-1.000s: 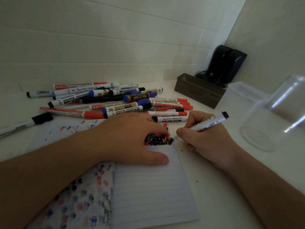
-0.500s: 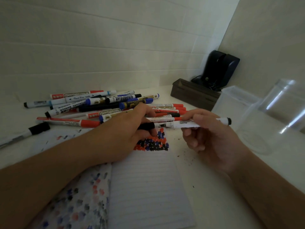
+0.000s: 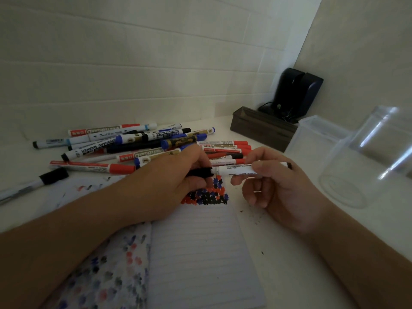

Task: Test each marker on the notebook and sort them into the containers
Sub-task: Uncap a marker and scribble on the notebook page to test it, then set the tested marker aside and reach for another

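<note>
Held level above the notebook [image 3: 200, 253]: white marker [image 3: 239, 170], pinched in right hand [image 3: 278, 188], black cap [image 3: 200, 172] gripped by left hand [image 3: 176, 181]. Inked corner there; unsorted pile [image 3: 142, 143] behind; containers [image 3: 347, 161] seemingly empty.

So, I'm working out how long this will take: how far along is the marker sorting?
Early. The notebook carries many red, blue and black test marks, so several markers look tested. In hand: the right hand holds a white marker while the left hand grips its black cap. Left: the marker pile, and both clear containers look empty.
</note>
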Demonstrator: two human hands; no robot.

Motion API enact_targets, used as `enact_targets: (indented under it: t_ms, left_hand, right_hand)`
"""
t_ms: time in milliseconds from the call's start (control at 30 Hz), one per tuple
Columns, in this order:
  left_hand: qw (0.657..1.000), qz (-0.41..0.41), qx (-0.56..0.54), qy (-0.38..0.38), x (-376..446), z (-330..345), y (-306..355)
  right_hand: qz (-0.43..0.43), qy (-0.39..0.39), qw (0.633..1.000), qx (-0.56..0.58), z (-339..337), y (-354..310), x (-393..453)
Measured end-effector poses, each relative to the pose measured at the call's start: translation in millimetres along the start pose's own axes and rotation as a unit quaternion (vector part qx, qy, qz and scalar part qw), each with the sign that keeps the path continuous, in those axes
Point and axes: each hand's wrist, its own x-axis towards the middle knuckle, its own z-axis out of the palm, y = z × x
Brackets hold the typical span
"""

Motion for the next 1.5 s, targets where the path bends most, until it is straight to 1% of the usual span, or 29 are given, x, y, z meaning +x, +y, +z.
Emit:
enact_targets:
  t_ms: [33,100,167,200,233,267,300,400,567,867,967,1100,1200,1300,1400,1434,1500]
  left_hand:
    - [1.0,0.002,-0.001,0.01,0.0,0.2,-0.4]
    - [0.999,0.007,-0.01,0.029,-0.4,0.8,-2.8]
    - [0.999,0.009,-0.028,0.039,-1.6,1.2,-6.2]
    - [0.999,0.01,-0.033,0.038,-2.0,1.6,-7.1]
    - [0.999,0.013,-0.034,0.035,-2.0,2.0,-7.4]
    - [0.999,0.015,-0.032,0.03,-1.5,2.2,-6.6]
    - [0.999,0.016,-0.024,0.026,-0.8,2.6,-5.7]
    - [1.0,0.014,0.006,0.015,1.3,3.7,-4.0]
    - [0.999,0.009,0.042,0.027,2.1,6.2,-0.3]
    - [0.998,-0.002,0.052,0.033,4.7,5.3,6.0]
    - [0.997,0.002,0.061,0.036,4.2,7.8,7.1]
    - [0.997,0.018,0.057,0.05,2.8,9.3,5.4]
    - [0.996,0.031,0.043,0.066,3.0,6.9,1.7]
    - [0.996,0.039,0.035,0.078,1.1,5.1,-2.1]
    - [0.996,0.038,0.033,0.08,0.8,4.4,-3.9]
    - [0.996,0.041,0.025,0.08,0.6,4.3,-4.6]
    - [0.996,0.041,0.011,0.079,-0.2,3.7,-5.9]
  right_hand:
    - [-0.014,0.011,0.999,-0.031,-0.4,-1.2,-1.1]
    - [-0.07,0.048,0.984,-0.157,-2.6,-1.6,-3.3]
    - [-0.13,0.082,0.939,-0.306,-3.4,1.1,-4.6]
    - [-0.151,0.088,0.915,-0.364,-3.0,3.5,-4.7]
    - [-0.164,0.085,0.896,-0.403,-1.2,5.1,-4.7]
    - [-0.173,0.079,0.885,-0.425,1.7,6.2,-4.8]
    - [-0.175,0.073,0.882,-0.432,4.8,6.9,-4.4]
    - [-0.171,0.065,0.897,-0.404,9.4,10.9,-1.5]
    - [-0.167,0.062,0.929,-0.326,10.9,17.4,2.9]
    - [-0.167,0.077,0.942,-0.281,14.5,22.0,6.3]
    - [-0.144,0.066,0.952,-0.261,14.0,20.4,4.0]
    - [-0.094,0.062,0.953,-0.28,13.5,18.6,2.4]
    - [-0.071,0.086,0.951,-0.289,14.1,15.7,1.4]
    - [-0.033,0.119,0.958,-0.26,15.6,6.2,-2.1]
    - [-0.008,0.155,0.955,-0.254,9.1,-9.5,-7.1]
    - [-0.018,0.183,0.954,-0.236,5.3,-15.5,-8.2]
    - [-0.055,0.266,0.947,-0.173,-4.5,-29.9,-10.6]
